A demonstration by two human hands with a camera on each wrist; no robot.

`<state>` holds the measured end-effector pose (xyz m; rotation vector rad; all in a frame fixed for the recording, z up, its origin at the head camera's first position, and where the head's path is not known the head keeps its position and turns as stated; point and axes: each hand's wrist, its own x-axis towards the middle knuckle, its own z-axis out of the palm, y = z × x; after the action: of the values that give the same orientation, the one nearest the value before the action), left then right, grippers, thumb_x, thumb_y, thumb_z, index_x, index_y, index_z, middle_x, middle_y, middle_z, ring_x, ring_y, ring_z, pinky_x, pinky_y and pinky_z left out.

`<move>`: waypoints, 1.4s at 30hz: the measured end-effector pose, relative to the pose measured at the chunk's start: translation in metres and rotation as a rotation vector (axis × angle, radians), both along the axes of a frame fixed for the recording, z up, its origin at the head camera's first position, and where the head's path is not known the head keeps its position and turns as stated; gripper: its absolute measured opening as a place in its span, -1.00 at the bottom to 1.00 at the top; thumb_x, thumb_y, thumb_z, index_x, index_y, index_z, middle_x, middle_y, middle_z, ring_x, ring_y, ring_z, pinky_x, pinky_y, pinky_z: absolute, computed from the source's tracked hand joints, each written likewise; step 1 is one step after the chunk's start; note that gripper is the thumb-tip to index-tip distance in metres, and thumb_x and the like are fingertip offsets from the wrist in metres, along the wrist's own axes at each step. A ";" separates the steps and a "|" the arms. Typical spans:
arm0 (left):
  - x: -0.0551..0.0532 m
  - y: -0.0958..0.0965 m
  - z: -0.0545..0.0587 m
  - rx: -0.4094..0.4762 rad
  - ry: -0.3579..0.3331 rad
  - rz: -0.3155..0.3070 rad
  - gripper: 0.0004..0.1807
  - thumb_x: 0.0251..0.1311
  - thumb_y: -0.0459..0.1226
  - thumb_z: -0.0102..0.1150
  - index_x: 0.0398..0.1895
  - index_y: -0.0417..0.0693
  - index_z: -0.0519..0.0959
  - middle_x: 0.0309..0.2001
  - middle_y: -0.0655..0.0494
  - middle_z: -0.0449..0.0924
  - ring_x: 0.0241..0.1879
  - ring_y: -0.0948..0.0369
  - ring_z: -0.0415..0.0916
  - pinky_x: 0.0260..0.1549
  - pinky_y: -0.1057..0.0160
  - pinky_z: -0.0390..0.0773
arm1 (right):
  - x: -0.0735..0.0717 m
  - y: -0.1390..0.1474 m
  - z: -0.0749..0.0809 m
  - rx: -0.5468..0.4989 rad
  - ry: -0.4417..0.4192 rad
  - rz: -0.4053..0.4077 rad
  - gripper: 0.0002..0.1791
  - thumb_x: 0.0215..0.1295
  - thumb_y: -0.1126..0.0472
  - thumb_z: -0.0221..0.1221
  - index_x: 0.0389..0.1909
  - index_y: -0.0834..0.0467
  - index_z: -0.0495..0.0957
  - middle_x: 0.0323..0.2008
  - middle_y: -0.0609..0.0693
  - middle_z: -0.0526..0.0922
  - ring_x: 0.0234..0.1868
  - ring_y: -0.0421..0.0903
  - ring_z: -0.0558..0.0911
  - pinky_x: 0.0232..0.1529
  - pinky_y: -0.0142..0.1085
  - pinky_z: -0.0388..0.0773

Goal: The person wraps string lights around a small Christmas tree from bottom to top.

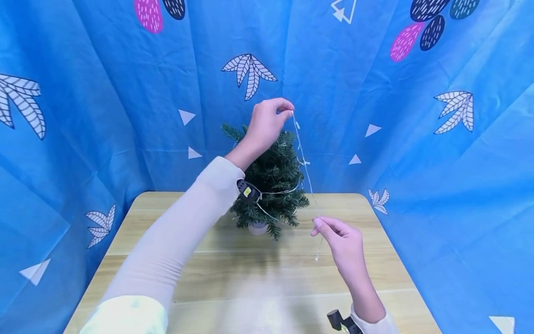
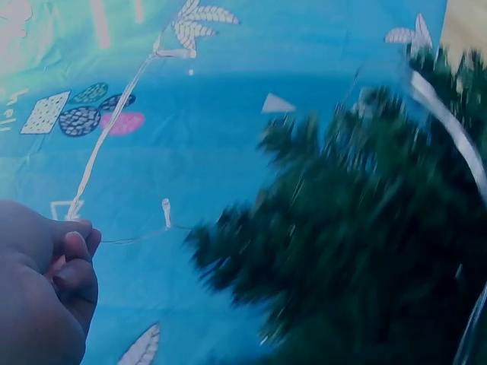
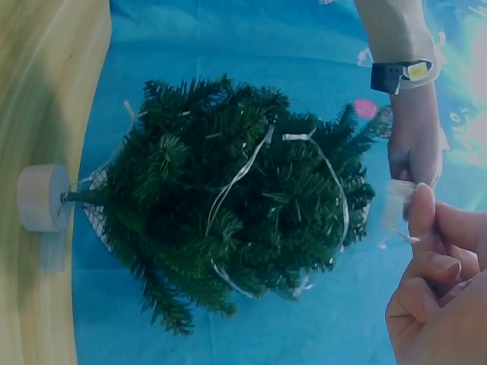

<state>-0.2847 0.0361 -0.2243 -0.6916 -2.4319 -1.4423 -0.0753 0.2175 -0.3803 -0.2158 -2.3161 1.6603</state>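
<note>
A small green artificial Christmas tree (image 1: 273, 174) stands upright on a white round base (image 3: 42, 199), with clear-wired string lights (image 3: 242, 173) looped across its branches. Beside the tree's top, my left hand (image 1: 269, 121) is raised and pinches the lights' wire between thumb and fingertips. From there the string (image 1: 306, 170) runs down to my right hand (image 1: 345, 243), which pinches it in front and to the right of the tree. A short free end (image 1: 317, 258) dangles below the right fingers. In the left wrist view the tree is blurred, and a small bulb (image 2: 167, 213) shows between hand and branches.
The tree's base rests on a light wooden table (image 1: 208, 278) with rounded back corners. A blue patterned cloth (image 1: 333, 83) hangs behind it and along both sides. Each wrist wears a dark strapped camera, the left one (image 1: 249, 191) in front of the branches.
</note>
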 end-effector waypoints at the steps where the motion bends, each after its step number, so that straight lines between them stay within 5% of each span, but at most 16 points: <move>1: 0.000 -0.004 0.003 -0.016 0.006 0.004 -0.76 0.48 -0.19 0.10 0.07 0.02 0.68 0.06 0.18 0.69 -0.30 0.20 0.45 -0.26 0.31 0.43 | 0.000 -0.001 0.000 0.001 -0.002 0.004 -0.65 0.28 -0.18 0.32 -0.29 0.04 0.77 -0.35 -0.06 0.77 -0.17 -0.11 0.55 -0.10 -0.33 0.48; 11: -0.006 -0.045 0.023 -0.227 0.136 0.135 -0.74 0.48 -0.15 0.09 0.09 0.10 0.69 0.07 0.21 0.69 -0.11 0.27 0.51 -0.15 0.29 0.45 | 0.002 -0.012 0.005 0.000 0.033 0.040 -0.71 0.30 -0.11 0.33 -0.25 0.03 0.77 -0.39 -0.05 0.77 -0.06 -0.14 0.66 -0.01 -0.36 0.54; 18: -0.014 -0.076 0.021 -0.221 0.061 0.203 -0.73 0.49 -0.10 0.09 0.11 0.19 0.68 0.09 0.27 0.69 -0.53 0.17 0.33 -0.49 0.27 0.29 | 0.003 -0.021 0.006 -0.007 0.047 0.072 -0.76 0.32 -0.08 0.32 -0.20 -0.01 0.77 -0.40 -0.05 0.77 -0.08 -0.13 0.65 -0.04 -0.36 0.51; 21: -0.016 -0.087 0.019 -0.176 0.029 0.183 -0.73 0.48 -0.10 0.09 0.11 0.18 0.68 0.08 0.27 0.68 -0.55 0.16 0.30 -0.52 0.26 0.28 | 0.004 -0.025 0.008 -0.013 0.056 0.078 -0.76 0.33 -0.06 0.32 -0.19 0.00 0.77 -0.41 -0.04 0.76 -0.09 -0.13 0.67 -0.04 -0.36 0.52; 29: -0.028 -0.119 -0.001 0.080 -0.067 0.078 -0.77 0.38 -0.18 0.24 0.00 -0.03 0.72 -0.01 0.13 0.71 -0.07 0.24 0.54 -0.16 0.31 0.49 | 0.009 -0.039 0.010 -0.028 0.123 0.111 -0.86 0.35 0.08 0.32 -0.20 0.04 0.77 -0.45 -0.03 0.75 -0.21 -0.12 0.70 -0.08 -0.37 0.58; 42: -0.026 -0.159 -0.038 0.377 -0.166 -0.022 -0.69 0.23 -0.08 0.39 -0.06 -0.04 0.74 -0.26 0.20 0.66 -0.40 0.25 0.40 -0.43 0.39 0.44 | 0.008 -0.051 0.008 -0.024 0.162 0.164 -0.89 0.36 0.15 0.31 -0.22 0.08 0.76 -0.45 -0.06 0.74 -0.31 -0.06 0.68 -0.21 -0.36 0.56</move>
<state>-0.3107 -0.1232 -0.2627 -0.5308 -2.1712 -1.9639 -0.0677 0.1666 -0.3719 0.1033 -2.2453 1.7122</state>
